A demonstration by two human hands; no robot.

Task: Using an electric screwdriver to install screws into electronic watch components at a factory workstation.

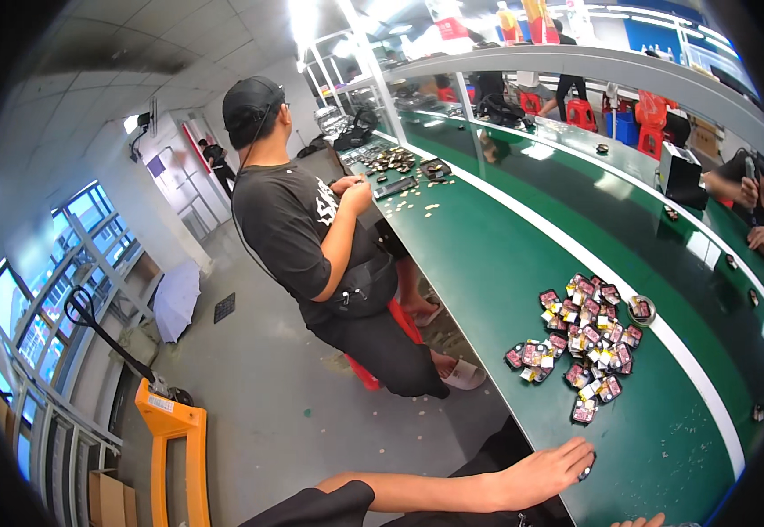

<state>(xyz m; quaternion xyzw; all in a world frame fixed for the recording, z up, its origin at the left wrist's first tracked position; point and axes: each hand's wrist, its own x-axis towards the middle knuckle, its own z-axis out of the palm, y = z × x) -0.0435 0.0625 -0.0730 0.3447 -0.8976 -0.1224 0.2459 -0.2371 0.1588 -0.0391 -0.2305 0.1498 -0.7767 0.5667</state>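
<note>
My left hand (551,472) rests at the near edge of the green work surface (479,290). Its fingers are closed over a small black piece (587,467), mostly covered, with only a dark, shiny end showing. Beyond it lies a loose pile of small black-cased electronic modules (588,338), with reddish circuit boards and yellow-and-white parts. One module sits in a small round dish (641,309) at the pile's far right. Of my right hand (641,523), only some fingertips show at the lower edge; what they hold is hidden.
A seated co-worker (285,211) in black works farther along the bench, beside scattered dark parts (391,161). A white strip (566,241) separates my side from a dark belt carrying single pieces. An orange pallet jack (171,439) stands on the floor at left. Overhead runs a grey shelf (575,60).
</note>
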